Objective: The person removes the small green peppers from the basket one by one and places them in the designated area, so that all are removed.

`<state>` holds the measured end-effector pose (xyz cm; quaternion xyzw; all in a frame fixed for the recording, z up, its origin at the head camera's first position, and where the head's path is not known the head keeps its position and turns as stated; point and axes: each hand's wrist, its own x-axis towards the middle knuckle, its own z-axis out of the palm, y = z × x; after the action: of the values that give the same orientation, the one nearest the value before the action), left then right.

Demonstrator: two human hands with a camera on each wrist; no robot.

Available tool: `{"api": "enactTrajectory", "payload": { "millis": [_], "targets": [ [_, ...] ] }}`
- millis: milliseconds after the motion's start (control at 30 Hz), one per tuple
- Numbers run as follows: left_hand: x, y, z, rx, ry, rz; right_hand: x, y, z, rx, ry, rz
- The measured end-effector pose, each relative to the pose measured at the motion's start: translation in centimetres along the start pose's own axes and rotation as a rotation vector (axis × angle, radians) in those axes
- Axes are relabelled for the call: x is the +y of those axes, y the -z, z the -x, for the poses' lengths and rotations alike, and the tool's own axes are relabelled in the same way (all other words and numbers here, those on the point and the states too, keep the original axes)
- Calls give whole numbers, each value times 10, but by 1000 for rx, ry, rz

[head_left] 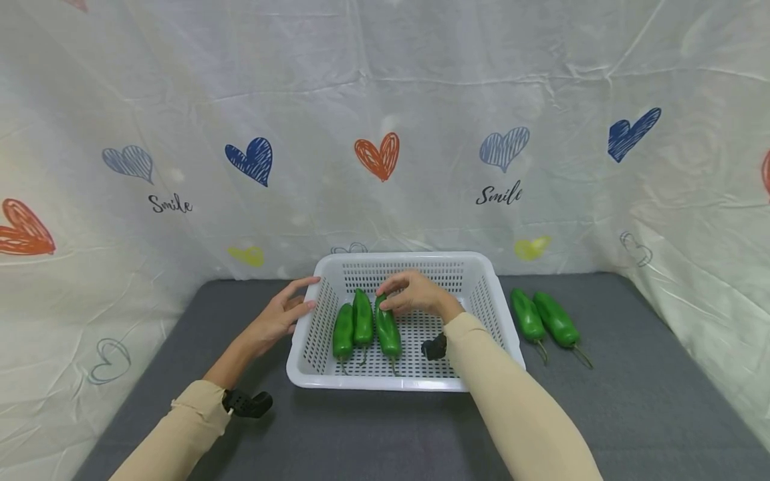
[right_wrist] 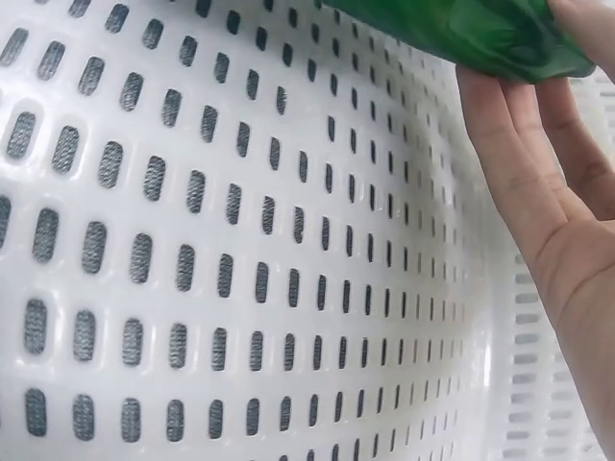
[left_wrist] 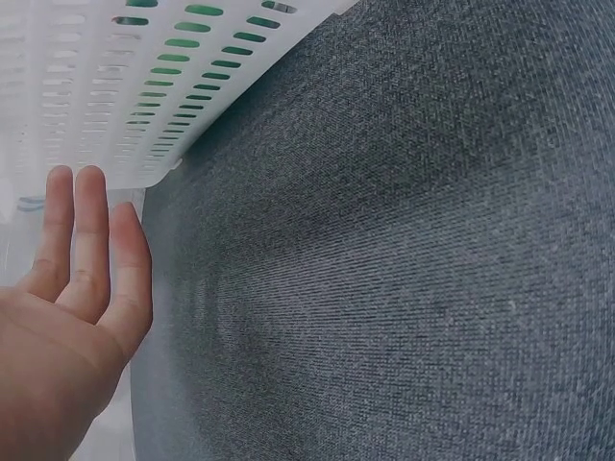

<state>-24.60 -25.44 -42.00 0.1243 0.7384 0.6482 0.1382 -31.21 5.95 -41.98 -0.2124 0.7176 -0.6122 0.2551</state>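
A white slotted plastic basket (head_left: 385, 383) stands on the dark grey cloth. Inside, toward its left, lie two green peppers (head_left: 343, 332) (head_left: 363, 319) side by side, stems toward me. My right hand (head_left: 416, 294) reaches into the basket and pinches the far end of a third green pepper (head_left: 388, 332) between thumb and fingers. In the right wrist view that pepper (right_wrist: 480, 34) shows at the top, over the slotted floor. At the basket's left wall is my left hand (head_left: 278, 321), fingers fairly straight, fingertips right at the rim. The left wrist view shows those fingers (left_wrist: 91, 221) beside the outer wall.
Two more green peppers (head_left: 528, 317) (head_left: 558, 321) lie on the cloth (head_left: 631, 401) to the right of the basket. Behind the basket hangs a pale sheet (head_left: 433, 120) printed with hearts and "Smile". Dark wrist cameras (head_left: 248, 403) sit on both wrists.
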Motion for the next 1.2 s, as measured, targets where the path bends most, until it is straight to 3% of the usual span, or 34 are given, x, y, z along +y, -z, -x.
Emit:
{"api": "enactTrajectory", "payload": {
  "millis": [367, 733, 1200],
  "targets": [
    [1, 0, 0, 10, 12, 3, -8, 2, -2, -3, 57, -19],
    [24, -10, 9, -3, 31, 13, -18, 3, -3, 9, 126, -76],
    [22, -10, 7, -6, 22, 9, -39, 13, 6, 69, 202, -159]
  ]
}}
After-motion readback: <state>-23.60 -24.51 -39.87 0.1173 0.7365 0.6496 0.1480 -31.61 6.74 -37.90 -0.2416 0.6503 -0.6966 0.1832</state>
